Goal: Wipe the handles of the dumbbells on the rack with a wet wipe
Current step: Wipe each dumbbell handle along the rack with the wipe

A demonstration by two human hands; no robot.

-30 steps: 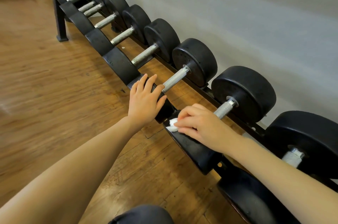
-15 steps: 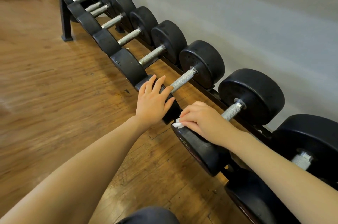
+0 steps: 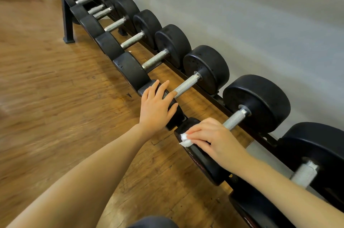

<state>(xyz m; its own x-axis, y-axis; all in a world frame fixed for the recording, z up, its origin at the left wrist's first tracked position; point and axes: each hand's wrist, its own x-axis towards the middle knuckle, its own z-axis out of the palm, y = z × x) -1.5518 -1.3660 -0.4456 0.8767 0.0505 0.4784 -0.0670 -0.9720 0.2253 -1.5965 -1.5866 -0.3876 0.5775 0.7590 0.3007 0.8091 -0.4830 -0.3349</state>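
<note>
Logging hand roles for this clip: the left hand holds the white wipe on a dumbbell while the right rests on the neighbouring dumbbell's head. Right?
Hands are swapped. In the head view the right hand holds the wipe; the left hand rests on the neighbouring dumbbell's head.

The round black dumbbell heads (image 3: 256, 103) look like matt rubber, smooth with a faint sheen along their edges and small pits on the flat faces. Between each pair of heads runs a silver metal handle (image 3: 186, 85), rough with fine knurling and dull rather than polished. Under the heads, the black metal rack rail (image 3: 219, 100) has a painted, slightly glossy finish, as does the black upright post (image 3: 67, 13) at the far end of that rail. On the near head beside the rail, a small white wet wipe (image 3: 184, 139) looks like soft, crumpled fibrous cloth. In front of the rail, the brown wooden plank floor (image 3: 55, 97) is grained, smooth and moderately glossy. Behind the rail, the pale grey wall (image 3: 242, 23) is matt and plain.
</note>
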